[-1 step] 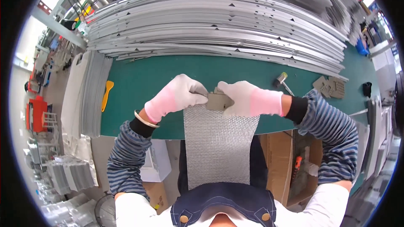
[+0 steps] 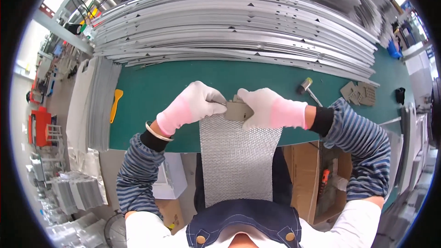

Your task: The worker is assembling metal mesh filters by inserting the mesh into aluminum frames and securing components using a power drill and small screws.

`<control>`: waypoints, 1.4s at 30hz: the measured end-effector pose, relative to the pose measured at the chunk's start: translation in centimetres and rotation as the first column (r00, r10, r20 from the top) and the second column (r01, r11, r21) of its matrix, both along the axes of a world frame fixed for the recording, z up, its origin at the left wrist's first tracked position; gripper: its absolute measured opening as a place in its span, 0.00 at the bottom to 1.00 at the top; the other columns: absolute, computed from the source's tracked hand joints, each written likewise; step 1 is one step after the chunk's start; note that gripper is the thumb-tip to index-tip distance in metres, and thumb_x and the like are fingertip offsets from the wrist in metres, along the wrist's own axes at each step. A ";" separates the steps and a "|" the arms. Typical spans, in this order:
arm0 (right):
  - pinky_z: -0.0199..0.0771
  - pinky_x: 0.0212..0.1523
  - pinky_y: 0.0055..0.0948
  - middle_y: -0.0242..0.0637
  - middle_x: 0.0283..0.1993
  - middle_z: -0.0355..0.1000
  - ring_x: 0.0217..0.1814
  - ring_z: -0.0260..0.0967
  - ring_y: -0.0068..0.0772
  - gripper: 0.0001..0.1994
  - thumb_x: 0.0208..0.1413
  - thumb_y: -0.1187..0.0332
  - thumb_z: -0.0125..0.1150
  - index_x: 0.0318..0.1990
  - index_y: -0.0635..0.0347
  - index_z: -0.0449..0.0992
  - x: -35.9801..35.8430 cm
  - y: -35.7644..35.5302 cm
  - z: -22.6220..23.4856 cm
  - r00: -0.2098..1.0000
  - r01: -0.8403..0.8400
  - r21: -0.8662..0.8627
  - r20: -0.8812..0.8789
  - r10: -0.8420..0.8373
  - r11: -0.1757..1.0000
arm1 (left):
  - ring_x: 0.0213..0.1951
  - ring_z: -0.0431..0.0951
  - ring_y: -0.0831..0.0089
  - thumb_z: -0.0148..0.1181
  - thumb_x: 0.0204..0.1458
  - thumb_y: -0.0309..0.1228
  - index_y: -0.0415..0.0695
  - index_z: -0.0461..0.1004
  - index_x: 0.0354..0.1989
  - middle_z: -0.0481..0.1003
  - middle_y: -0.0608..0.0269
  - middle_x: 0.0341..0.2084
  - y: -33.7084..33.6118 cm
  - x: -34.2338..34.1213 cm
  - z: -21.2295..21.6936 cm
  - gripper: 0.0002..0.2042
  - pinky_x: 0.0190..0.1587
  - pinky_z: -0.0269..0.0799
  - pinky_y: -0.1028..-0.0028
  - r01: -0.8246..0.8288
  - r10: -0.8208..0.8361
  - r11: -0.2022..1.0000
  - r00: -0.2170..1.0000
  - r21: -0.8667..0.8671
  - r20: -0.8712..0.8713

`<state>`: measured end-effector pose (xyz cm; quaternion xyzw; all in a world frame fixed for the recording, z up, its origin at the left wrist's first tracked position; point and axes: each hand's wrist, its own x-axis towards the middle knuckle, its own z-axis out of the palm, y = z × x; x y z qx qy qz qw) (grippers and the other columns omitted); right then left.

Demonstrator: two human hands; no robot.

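Observation:
Both my hands wear white gloves with pink cuffs and meet over the near part of the green table. My right hand [image 2: 261, 105] grips a small flat grey-brown plate [image 2: 235, 111] with a stepped top edge from its right side. At the plate's left edge, my left hand [image 2: 202, 101] is closed in a pinch, its thumb and fingertips against that edge. Beneath the hands a strip of silvery metal mesh [image 2: 240, 160] runs from the table's front edge down over my lap. My fingers hide its top end.
Long grey metal profiles [image 2: 229, 30] lie stacked across the table's far side. Upright grey panels [image 2: 103, 105] and a yellow scraper [image 2: 116, 105] are at the left. To the right lie a hammer [image 2: 308, 89], several grey-brown plates [image 2: 358, 94] and a black object [image 2: 400, 95].

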<state>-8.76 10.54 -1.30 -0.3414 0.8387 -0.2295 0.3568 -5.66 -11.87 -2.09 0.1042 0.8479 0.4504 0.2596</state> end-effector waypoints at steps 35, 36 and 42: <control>0.70 0.53 0.40 0.53 0.43 0.73 0.50 0.70 0.55 0.22 0.44 0.69 0.62 0.49 0.68 0.73 -10.1 11.2 -0.5 0.679 0.110 0.063 -0.733 -0.028 0.992 | 0.37 0.75 0.79 0.55 0.58 0.33 0.32 0.77 0.45 0.79 0.60 0.35 -0.1 8.1 -0.3 0.16 0.43 0.71 0.78 -0.581 0.626 0.602 0.770 0.548 0.128; 0.66 0.58 0.45 0.55 0.48 0.71 0.55 0.66 0.60 0.24 0.42 0.72 0.60 0.52 0.68 0.72 -11.1 15.5 -3.9 0.633 0.078 0.036 -0.774 -0.021 0.996 | 0.34 0.74 0.81 0.53 0.59 0.29 0.33 0.78 0.43 0.79 0.64 0.32 0.4 8.3 -0.2 0.12 0.40 0.71 0.79 -0.533 0.617 0.621 0.785 0.575 0.062; 0.68 0.42 0.46 0.46 0.37 0.69 0.43 0.67 0.54 0.09 0.46 0.71 0.61 0.36 0.58 0.71 -10.3 20.3 -6.7 0.626 0.194 0.033 -0.774 -0.098 0.980 | 0.23 0.67 0.89 0.57 0.54 0.23 0.35 0.78 0.45 0.76 0.73 0.25 0.6 8.5 0.2 0.12 0.24 0.61 0.85 -0.310 0.468 0.742 0.874 0.595 -0.128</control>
